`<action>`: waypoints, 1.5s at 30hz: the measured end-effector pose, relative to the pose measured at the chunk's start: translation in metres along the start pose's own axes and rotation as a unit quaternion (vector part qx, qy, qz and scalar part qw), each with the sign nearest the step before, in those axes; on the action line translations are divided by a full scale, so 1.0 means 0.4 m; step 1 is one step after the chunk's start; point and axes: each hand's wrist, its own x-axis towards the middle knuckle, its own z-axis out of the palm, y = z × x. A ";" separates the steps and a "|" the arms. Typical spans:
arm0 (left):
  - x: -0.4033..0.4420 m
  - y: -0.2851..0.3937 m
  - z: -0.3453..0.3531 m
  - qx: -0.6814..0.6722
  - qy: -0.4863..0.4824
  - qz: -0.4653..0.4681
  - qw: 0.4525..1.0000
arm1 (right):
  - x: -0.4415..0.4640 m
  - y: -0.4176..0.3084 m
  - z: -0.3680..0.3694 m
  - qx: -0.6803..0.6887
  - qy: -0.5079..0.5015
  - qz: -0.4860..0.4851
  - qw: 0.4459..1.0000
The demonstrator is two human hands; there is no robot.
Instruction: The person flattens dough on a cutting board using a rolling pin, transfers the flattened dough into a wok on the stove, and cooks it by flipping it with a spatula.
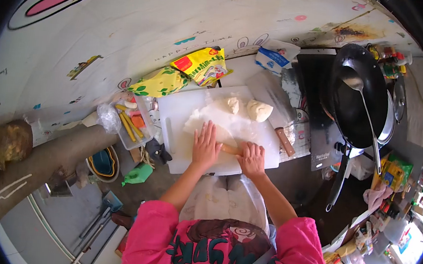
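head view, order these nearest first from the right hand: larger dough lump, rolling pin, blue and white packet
1. Rolling pin, touching the right hand
2. Larger dough lump, farther up the white board
3. Blue and white packet, behind, by the wall

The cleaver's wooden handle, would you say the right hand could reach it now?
Probably yes: the wooden handle lies near the right hand, and nothing seems to stand between them, though that hand is on the rolling pin.

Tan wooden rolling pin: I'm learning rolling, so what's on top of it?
Bare left hand and bare right hand lie over the rolling pin; its middle shows, its covered ends don't.
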 end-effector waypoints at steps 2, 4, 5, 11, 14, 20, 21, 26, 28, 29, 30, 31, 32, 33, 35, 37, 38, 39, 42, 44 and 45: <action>0.050 0.004 -0.008 0.018 0.004 -0.006 1.000 | 0.030 0.019 0.012 -0.013 0.007 0.030 0.999; 0.105 0.004 -0.002 0.014 0.028 -0.009 0.999 | 0.076 0.046 0.015 -0.013 0.030 0.049 0.998; 0.132 0.006 0.003 0.010 0.039 -0.010 0.999 | 0.098 0.061 0.011 0.001 0.030 0.048 0.998; 0.244 0.013 -0.010 0.020 0.062 -0.048 0.997 | 0.187 0.112 0.008 -0.038 0.150 -0.021 0.988; 0.234 -0.001 0.000 0.018 0.061 -0.039 0.997 | 0.162 0.104 0.021 -0.026 0.147 -0.012 0.989; 0.085 -0.027 0.011 0.005 -0.012 -0.022 1.000 | 0.016 0.027 0.055 0.015 0.085 0.046 0.995; 0.062 -0.034 0.012 -0.001 -0.011 -0.016 1.000 | -0.005 0.016 0.056 0.021 0.080 0.047 0.995; -0.076 -0.060 0.012 -0.016 -0.037 0.019 0.999 | -0.090 -0.031 0.058 0.027 0.042 -0.010 0.999; -0.130 -0.075 0.014 -0.010 -0.047 0.031 0.998 | -0.098 -0.049 0.049 0.033 0.037 -0.018 0.999; -0.148 -0.086 0.018 -0.010 -0.042 0.039 0.998 | -0.103 -0.054 0.047 0.028 0.036 -0.022 0.999; -0.161 -0.090 0.015 -0.012 -0.038 0.047 0.998 | -0.109 -0.057 0.046 0.023 0.036 -0.024 0.999; -0.169 -0.094 0.015 -0.013 -0.033 0.055 0.998 | -0.108 -0.053 0.050 0.013 0.027 -0.023 0.999; -0.172 -0.098 0.015 -0.025 -0.024 0.046 0.998 | -0.102 -0.045 0.061 0.003 0.018 -0.021 1.000; -0.170 -0.100 0.009 -0.037 -0.016 0.038 0.998 | -0.088 -0.048 0.053 -0.007 0.008 -0.020 1.000; -0.161 -0.103 -0.002 -0.052 0.012 0.012 0.999 | -0.064 -0.060 0.035 -0.002 0.025 -0.032 0.999; -0.138 -0.104 -0.019 -0.057 0.050 -0.022 0.997 | -0.027 -0.062 0.023 -0.009 0.024 -0.036 0.999; -0.125 -0.104 -0.025 -0.027 0.050 -0.019 0.998 | -0.013 -0.064 0.025 -0.015 0.012 -0.032 0.999; -0.112 -0.104 -0.022 -0.023 0.040 -0.007 0.999 | -0.001 -0.067 0.027 -0.022 0.001 -0.029 0.999; -0.071 -0.094 -0.021 -0.005 0.031 0.014 0.999 | 0.024 -0.076 0.028 -0.030 -0.013 -0.002 0.999; -0.031 -0.089 -0.033 -0.012 0.051 0.021 0.998 | 0.035 -0.058 0.060 -0.052 -0.020 0.027 0.998; -0.013 -0.088 -0.038 -0.014 0.059 0.024 0.998 | 0.050 -0.049 0.069 -0.057 -0.002 0.041 0.998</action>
